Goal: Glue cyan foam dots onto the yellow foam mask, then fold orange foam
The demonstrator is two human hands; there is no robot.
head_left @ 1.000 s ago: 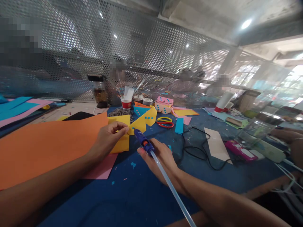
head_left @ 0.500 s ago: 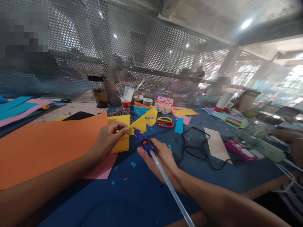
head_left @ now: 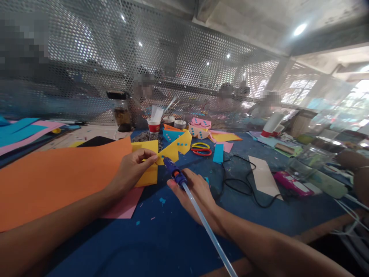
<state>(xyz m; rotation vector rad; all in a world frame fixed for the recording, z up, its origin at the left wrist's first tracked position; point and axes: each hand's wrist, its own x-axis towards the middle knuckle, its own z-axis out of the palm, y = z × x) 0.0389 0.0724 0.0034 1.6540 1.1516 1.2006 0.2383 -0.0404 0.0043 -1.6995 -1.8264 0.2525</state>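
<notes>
Between thumb and fingers, my left hand (head_left: pixel 137 163) pinches the near end of a yellow paper cutout (head_left: pixel 173 149) with small blue squares stuck on it. My right hand (head_left: pixel 198 190) grips a blue glue gun (head_left: pixel 175 172); a long clear glue stick (head_left: pixel 209 231) juts from its back toward me. The gun's nozzle points at the cutout, close to a blue square near the pinched end; whether it touches I cannot tell. Folded yellow paper (head_left: pixel 150 175) lies under my left hand. Orange paper (head_left: pixel 66 177) spreads beneath my left wrist, over a pink sheet (head_left: pixel 127 204).
Scissors (head_left: pixel 201 152), a blue strip (head_left: pixel 218 153) and a black cord (head_left: pixel 230 181) lie to the right. Decorated paper pieces (head_left: pixel 198 132) and a red cup (head_left: pixel 153 126) stand behind. A jar (head_left: pixel 122 113) is back left. Another person's hand (head_left: pixel 350 159) is at far right.
My hands, the glue gun and the yellow cutout look almost unmoved. At the far right, the other person's hand has shifted slightly.
</notes>
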